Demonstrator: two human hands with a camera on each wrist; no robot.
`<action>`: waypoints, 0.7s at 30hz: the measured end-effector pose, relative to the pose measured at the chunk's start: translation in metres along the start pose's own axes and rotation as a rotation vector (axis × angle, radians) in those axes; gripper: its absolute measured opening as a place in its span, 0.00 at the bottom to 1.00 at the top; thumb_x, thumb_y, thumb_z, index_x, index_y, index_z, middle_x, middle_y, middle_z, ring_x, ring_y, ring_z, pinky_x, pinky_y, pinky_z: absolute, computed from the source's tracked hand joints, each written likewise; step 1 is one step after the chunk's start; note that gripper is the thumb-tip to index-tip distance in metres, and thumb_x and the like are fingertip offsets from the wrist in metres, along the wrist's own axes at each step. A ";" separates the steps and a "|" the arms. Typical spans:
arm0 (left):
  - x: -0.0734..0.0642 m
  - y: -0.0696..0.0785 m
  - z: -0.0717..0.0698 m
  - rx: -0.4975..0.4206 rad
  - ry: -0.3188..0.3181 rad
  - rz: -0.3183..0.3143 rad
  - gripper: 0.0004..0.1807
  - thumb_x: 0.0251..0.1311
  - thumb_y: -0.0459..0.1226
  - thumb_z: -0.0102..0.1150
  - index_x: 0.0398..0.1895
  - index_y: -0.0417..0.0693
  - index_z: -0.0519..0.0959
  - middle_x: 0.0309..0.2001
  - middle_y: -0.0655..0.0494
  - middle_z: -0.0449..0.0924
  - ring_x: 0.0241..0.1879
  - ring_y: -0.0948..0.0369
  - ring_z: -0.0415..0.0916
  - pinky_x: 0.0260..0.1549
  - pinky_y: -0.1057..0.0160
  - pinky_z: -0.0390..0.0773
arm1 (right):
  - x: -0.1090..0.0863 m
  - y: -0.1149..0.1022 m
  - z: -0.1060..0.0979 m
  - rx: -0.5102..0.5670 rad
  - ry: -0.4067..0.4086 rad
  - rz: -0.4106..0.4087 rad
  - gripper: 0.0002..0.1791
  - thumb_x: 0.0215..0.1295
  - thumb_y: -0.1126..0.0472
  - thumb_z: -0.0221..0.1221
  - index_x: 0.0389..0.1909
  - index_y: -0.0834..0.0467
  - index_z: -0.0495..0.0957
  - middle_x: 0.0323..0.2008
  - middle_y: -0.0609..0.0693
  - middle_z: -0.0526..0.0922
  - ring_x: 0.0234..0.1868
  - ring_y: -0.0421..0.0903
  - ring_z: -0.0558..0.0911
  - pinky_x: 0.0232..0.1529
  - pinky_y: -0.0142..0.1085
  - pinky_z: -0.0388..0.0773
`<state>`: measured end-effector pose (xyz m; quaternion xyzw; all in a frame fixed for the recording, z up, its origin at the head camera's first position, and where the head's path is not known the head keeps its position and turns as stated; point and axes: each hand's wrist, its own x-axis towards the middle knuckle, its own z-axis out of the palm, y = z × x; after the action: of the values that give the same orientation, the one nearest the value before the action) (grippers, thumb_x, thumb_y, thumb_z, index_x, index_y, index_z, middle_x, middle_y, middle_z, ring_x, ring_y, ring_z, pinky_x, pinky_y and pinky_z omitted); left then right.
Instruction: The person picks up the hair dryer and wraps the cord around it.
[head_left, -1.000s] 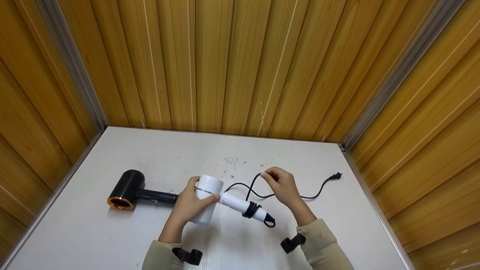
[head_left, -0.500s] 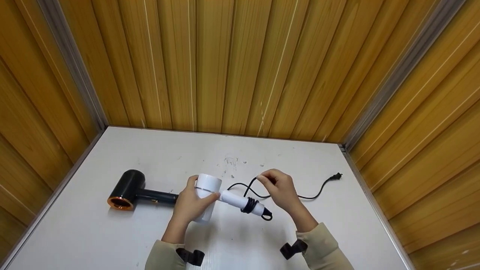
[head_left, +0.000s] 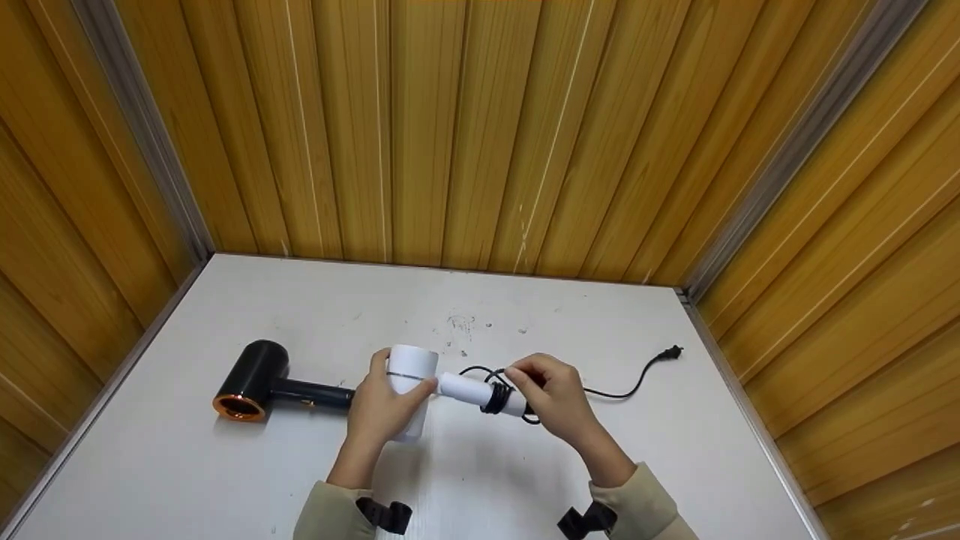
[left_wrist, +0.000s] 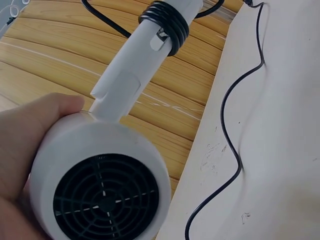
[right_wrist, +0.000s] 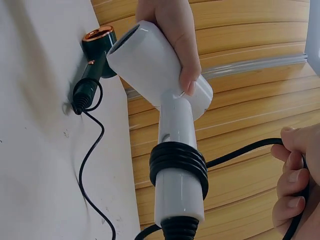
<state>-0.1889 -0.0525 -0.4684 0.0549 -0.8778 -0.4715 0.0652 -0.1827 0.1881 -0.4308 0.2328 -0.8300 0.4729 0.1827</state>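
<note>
My left hand point(head_left: 382, 401) grips the barrel of a white hair dryer point(head_left: 412, 362) and holds it above the table. The dryer's handle point(head_left: 465, 388) points right; several turns of its black cord point(right_wrist: 178, 165) are coiled round it. My right hand point(head_left: 551, 390) pinches that cord between thumb and fingertips beside the coils, with a further stretch running through the curled fingers point(right_wrist: 290, 200). In the left wrist view the round grille point(left_wrist: 106, 200) of the dryer faces the camera. The right hand covers part of the handle's end in the head view.
A dark hair dryer point(head_left: 255, 375) with a copper-coloured rim lies at the left on the white table point(head_left: 225, 480). Its thin cord point(left_wrist: 227, 100) snakes across the table behind the hands to a plug point(head_left: 671, 352) at the right. Wood-patterned walls point(head_left: 450, 135) enclose the back and sides.
My right hand has come down and slightly left with the cord, close against the coils on the handle. The white dryer's handle has risen closer to level. The dark dryer has stayed put.
</note>
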 end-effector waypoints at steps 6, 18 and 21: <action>0.000 0.001 0.002 0.016 0.043 -0.023 0.45 0.48 0.54 0.66 0.66 0.43 0.60 0.45 0.38 0.80 0.36 0.49 0.79 0.29 0.54 0.78 | -0.008 -0.002 0.005 0.019 -0.021 -0.004 0.05 0.61 0.62 0.61 0.30 0.61 0.82 0.24 0.49 0.82 0.21 0.32 0.70 0.20 0.28 0.71; 0.001 0.000 0.003 -0.023 0.062 -0.045 0.45 0.51 0.55 0.64 0.67 0.43 0.58 0.46 0.38 0.78 0.38 0.49 0.79 0.30 0.54 0.77 | -0.021 -0.011 0.020 0.003 0.014 0.009 0.04 0.58 0.70 0.61 0.34 0.64 0.82 0.26 0.51 0.82 0.22 0.31 0.67 0.20 0.26 0.68; 0.002 0.000 0.003 -0.028 0.074 -0.046 0.45 0.51 0.55 0.64 0.67 0.43 0.57 0.46 0.37 0.78 0.38 0.48 0.79 0.31 0.54 0.77 | -0.023 -0.018 0.024 -0.008 0.032 -0.008 0.05 0.56 0.74 0.61 0.33 0.67 0.82 0.24 0.52 0.81 0.22 0.30 0.67 0.20 0.25 0.69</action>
<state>-0.1911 -0.0501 -0.4699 0.0913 -0.8666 -0.4827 0.0876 -0.1554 0.1639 -0.4420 0.2276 -0.8280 0.4723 0.1987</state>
